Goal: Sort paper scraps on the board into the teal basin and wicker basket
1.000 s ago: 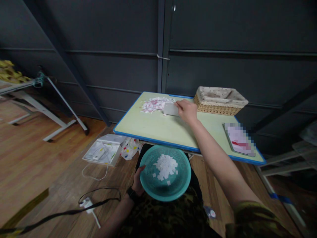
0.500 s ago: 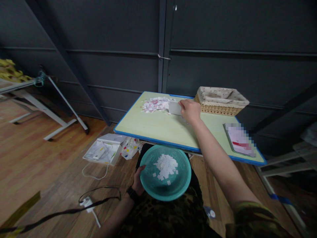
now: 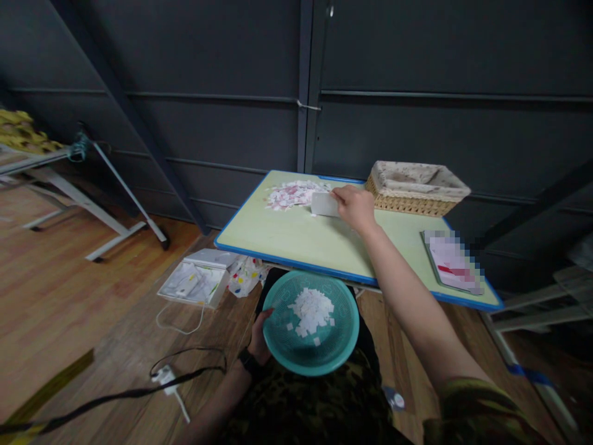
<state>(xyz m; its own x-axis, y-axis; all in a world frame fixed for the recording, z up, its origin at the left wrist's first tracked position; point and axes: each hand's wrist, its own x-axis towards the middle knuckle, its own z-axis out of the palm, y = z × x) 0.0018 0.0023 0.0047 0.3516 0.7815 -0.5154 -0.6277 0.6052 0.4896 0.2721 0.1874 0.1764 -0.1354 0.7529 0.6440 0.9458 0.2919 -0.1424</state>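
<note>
In the head view, the person's right hand is pinched around one end of a flat white rectangular card, tilted up over the pale yellow-green tabletop with blue edging. It's right by the near right side of a loose heap of white and pinkish paper scraps; can't tell if it's actually touching the heap. The left hand has a grip on the round teal perforated plastic basket, thumb over the rim, other fingers mostly hidden. That one's over the lap, just below the table's near edge, with a pile of small white paper squares inside. Back right on the table there's a cloth-lined tan wicker basket, and a thin flat partly pixelated tablet-like thing lies nearer the right edge.
</note>
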